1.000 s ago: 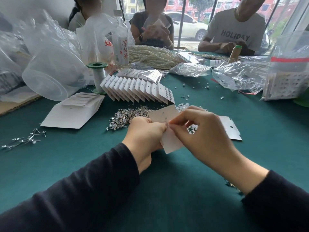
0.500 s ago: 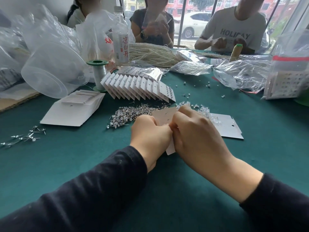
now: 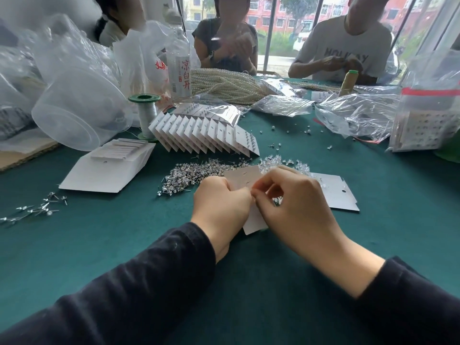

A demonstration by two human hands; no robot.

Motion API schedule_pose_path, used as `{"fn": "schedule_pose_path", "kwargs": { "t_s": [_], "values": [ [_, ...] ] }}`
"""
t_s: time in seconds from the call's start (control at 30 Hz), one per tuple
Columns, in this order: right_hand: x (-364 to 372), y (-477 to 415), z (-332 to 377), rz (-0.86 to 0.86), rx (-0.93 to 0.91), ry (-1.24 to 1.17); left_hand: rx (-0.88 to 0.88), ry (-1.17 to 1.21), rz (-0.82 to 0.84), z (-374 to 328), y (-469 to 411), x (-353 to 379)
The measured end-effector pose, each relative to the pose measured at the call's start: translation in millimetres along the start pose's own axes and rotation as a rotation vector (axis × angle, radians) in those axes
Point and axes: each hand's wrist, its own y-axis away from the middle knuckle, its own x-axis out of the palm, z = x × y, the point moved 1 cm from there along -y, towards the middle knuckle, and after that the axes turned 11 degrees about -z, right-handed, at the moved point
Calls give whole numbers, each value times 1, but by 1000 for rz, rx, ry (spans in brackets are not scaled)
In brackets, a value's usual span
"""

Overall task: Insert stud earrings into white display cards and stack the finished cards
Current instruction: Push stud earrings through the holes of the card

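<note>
White card (image 3: 245, 179) at centre frame, held just above the green tabletop (image 3: 124, 245). Runs lengthwise from lower frame up toward the stud pile (image 3: 194, 174), which lies just beyond its far end.

Left hand (image 3: 221, 205): curls round the card's left edge and steadies it. Right hand (image 3: 296, 207): sits on the card's right side, thumb and forefinger pinched tight against its face, close beside the left thumb. Too small to tell whether a stud sits in that pinch.

Looks like mid-insertion, with the upper part of the card bare. Calls for a push straight through the face from the right hand, braced by the left.

Fanned row of finished cards (image 3: 206, 135) stands in the upper middle, past the stud pile and well apart from the hands. Lies nearer the left hand than the right. Blank cards (image 3: 333, 192) rest flat just right of the right hand.
</note>
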Motion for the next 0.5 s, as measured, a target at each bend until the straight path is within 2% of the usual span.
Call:
{"fn": "schedule_pose_path", "kwargs": {
  "t_s": [0.23,0.5],
  "values": [
    [4,1,1,4,27,-51,-22,15,6,0,1,-1],
    [5,3,4,-24,-101,28,-109,112,59,-4,-3,-1]
  ]
}}
